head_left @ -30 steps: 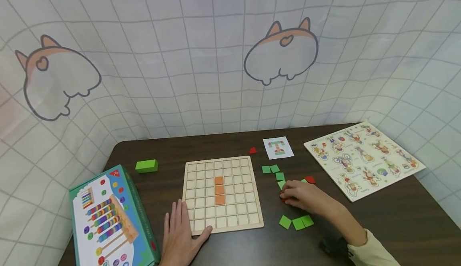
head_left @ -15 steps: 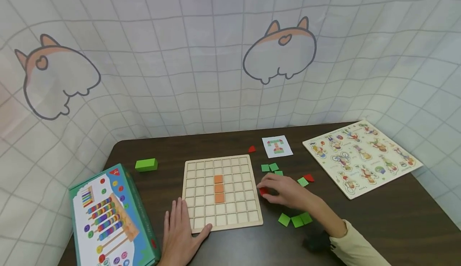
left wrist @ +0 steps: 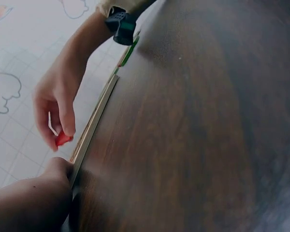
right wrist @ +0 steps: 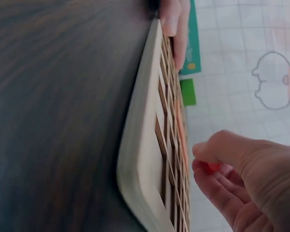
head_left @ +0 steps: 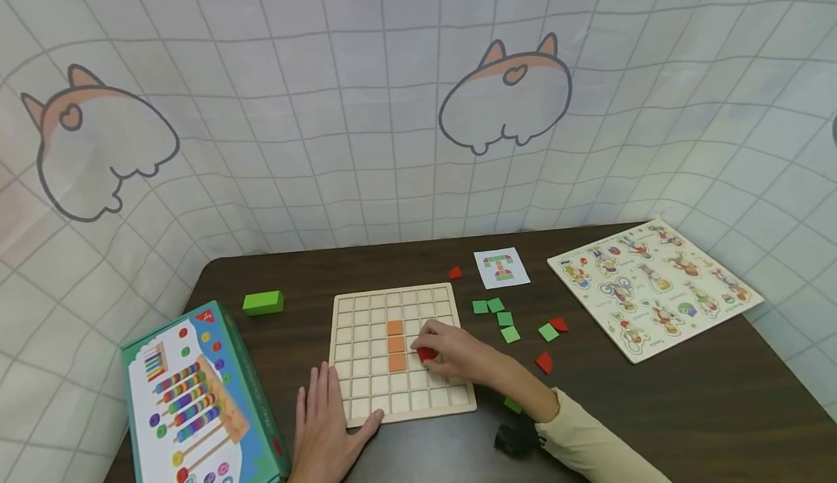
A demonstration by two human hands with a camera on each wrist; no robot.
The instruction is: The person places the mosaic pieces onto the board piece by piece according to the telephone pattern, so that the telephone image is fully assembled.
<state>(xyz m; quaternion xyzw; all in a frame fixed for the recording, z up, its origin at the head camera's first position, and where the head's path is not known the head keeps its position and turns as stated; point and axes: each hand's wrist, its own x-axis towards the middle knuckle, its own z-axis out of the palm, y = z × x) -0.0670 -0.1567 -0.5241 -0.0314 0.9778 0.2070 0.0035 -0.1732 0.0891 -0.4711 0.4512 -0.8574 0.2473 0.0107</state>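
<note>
Over the right half of the wooden grid board (head_left: pixel 363 334), my right hand (head_left: pixel 458 356) pinches a small red tile (head_left: pixel 426 354) between thumb and fingers. The right wrist view shows this red tile (right wrist: pixel 212 166) held above the board's surface; its full outline is covered by the fingers. A column of orange square tiles (head_left: pixel 396 343) lies in the board's middle cells, just left of the pinched tile. My left hand (head_left: pixel 323 425) lies flat with straight fingers along the board's lower left edge, its thumb touching the front rim.
Several green square tiles (head_left: pixel 504 319) and rounded red tiles (head_left: pixel 544 362) lie right of the board. A printed pattern card (head_left: pixel 502 268) is behind them. A picture puzzle board (head_left: pixel 656 287) lies far right, a boxed toy (head_left: pixel 196 396) left, and a green block (head_left: pixel 264 303) back left.
My right hand has picked a red tile from the loose tiles and carried it left over the board. My left hand has stayed at the board's edge.
</note>
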